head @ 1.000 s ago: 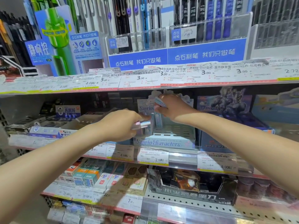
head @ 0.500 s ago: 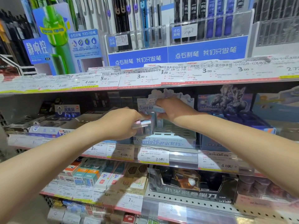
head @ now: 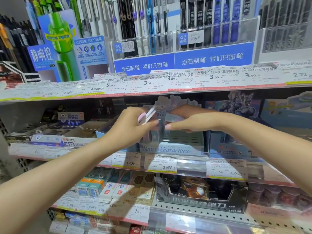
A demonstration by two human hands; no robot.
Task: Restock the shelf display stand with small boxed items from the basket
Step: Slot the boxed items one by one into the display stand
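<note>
1. Since a second ago, the left hand [head: 130, 125] is lifting its small pastel boxes [head: 146, 115] higher, tilting them toward the right hand [head: 190, 120].
2. Left fingers are curling round that stack, holding it as a reserve.
3. Right fingers are pinching one box [head: 172, 118] above the display stand [head: 170, 147] at the middle shelf's front edge, probably to slot it in.
4. No basket is showing.
</note>
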